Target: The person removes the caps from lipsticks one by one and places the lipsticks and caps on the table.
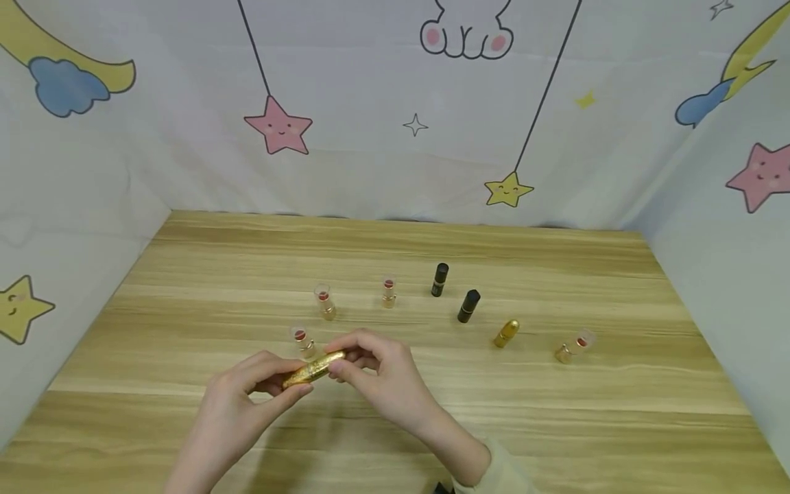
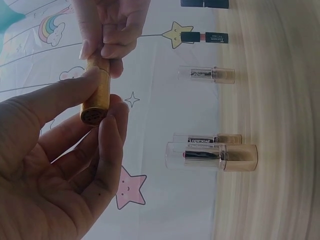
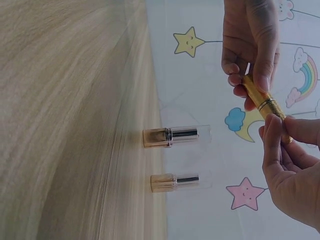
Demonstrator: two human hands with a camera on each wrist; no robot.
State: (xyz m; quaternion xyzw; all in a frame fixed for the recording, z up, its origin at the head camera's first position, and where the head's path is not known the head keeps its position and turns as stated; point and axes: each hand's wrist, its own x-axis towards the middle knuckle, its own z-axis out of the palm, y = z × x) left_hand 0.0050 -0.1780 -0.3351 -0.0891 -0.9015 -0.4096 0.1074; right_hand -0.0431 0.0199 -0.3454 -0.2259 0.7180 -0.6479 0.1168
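Observation:
A gold, patterned lipstick tube (image 1: 300, 375) with a thin band round its middle is held level above the table, between both hands. The left hand (image 1: 237, 401) pinches one end with thumb and fingers; in the left wrist view that end's round base (image 2: 93, 116) shows beside the thumb. At the other end, the right hand (image 1: 385, 377) pinches the tube with thumb and fingertips. Both hands meet the same gold tube (image 3: 267, 104) in the right wrist view, its band uncovered between them. Just behind the hands stands a clear-capped lipstick (image 1: 302, 341).
Two more clear-capped lipsticks, one left (image 1: 325, 303) and one mid-table (image 1: 388, 293), stand farther back. Rightward come two black lipsticks (image 1: 439, 280), a gold one (image 1: 507, 334) and another clear-capped one (image 1: 570, 348). Printed cloth (image 1: 370, 171) walls the wooden table (image 1: 555, 439) behind and at both sides.

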